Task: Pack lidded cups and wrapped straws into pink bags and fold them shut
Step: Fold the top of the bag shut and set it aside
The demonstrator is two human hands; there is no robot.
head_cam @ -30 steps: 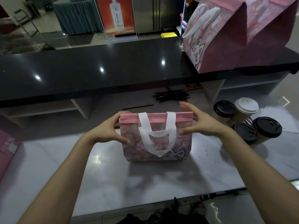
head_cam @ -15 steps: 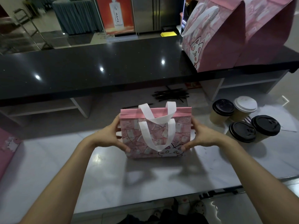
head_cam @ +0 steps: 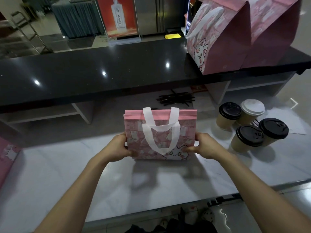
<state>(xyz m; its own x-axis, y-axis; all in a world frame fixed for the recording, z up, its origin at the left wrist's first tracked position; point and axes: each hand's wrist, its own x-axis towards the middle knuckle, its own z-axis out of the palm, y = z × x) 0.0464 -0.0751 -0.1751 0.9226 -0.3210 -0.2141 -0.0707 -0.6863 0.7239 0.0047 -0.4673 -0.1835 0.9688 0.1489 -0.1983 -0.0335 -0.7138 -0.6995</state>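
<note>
A: Where's the small pink printed bag with white loop handles (head_cam: pixel 160 132)?

B: Standing on the pale marble-look worktop (head_cam: pixel 67 174), centre, printed cat face toward you. You have it by its lower corners: left hand (head_cam: pixel 120 147) curled round the left edge, right hand (head_cam: pixel 204 145) curled round the right edge, thumbs on the near face. The hands hold nothing else.

A: Orientation?

B: Long axis runs left to right. Plain pink top band up, mouth pressed flat; near handle drooped over the front, far handle upright. Can't tell if anything is inside.

A: Risks?

B: Your grip is low and the bag looks flat and light. Push the corners unevenly and it likely tips away from you or buckles. Four lidded tan paper cups (head_cam: pixel 250 126) stand just right of your right hand, three with black lids, one white; a wide right elbow could knock them.

A: Straws?

B: Black wrapped straws (head_cam: pixel 175 99) lie loose on the far side, beyond the bag, under the edge of the raised black counter (head_cam: pixel 84 73). Reaching over the upright handle might snag it. Two large pink bags (head_cam: pixel 244 34) stand far right on that counter.
</note>
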